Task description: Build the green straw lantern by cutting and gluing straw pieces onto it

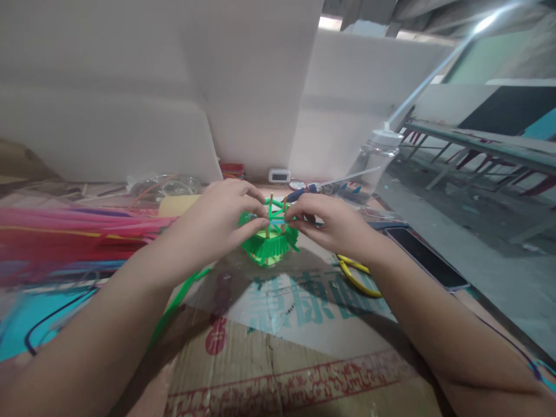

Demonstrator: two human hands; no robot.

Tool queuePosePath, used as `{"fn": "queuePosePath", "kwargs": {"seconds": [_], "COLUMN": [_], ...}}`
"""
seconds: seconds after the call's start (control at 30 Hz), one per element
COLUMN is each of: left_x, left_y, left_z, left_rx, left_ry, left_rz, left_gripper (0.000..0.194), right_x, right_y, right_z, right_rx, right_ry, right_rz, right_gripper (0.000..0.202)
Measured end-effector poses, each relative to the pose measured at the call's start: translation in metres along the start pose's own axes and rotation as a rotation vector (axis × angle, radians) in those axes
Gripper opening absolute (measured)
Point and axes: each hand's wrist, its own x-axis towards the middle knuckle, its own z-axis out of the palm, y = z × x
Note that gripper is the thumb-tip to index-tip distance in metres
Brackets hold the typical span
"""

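In the middle of the table stands a small craft model (266, 250). Its round base is wrapped in green pipe cleaner, with thin wooden sticks (284, 227) rising from it and green strands crossing between them. A short blue pipe cleaner (277, 222) spans the sticks at fingertip height. My left hand (234, 211) comes in from the left, thumb and index finger pinched at one end of the blue piece. From the other side my right hand (324, 220) pinches near the opposite end. The fingers partly hide the model's upper part.
Yellow-handled pliers (358, 279) lie by my right forearm, with a phone (425, 256) farther right. A loose green pipe cleaner (180, 298) and a blurred pink-red bundle (73, 231) are leftward. A clear bottle (376, 159) and small white clock (279, 175) stand behind. Cardboard (243, 370) covers the front.
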Motion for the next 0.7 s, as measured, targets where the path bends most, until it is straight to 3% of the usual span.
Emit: {"fn": "queuePosePath", "kwargs": {"seconds": [0.7], "left_x": [0.000], "left_y": [-0.001], "left_z": [0.001], "left_rx": [0.002], "left_ry": [0.020], "left_rz": [0.016], "left_gripper": [0.019], "right_x": [0.003], "right_y": [-0.010], "right_z": [0.010], "right_rx": [-0.190], "right_ry": [0.095], "right_rz": [0.035], "right_gripper": [0.005]}}
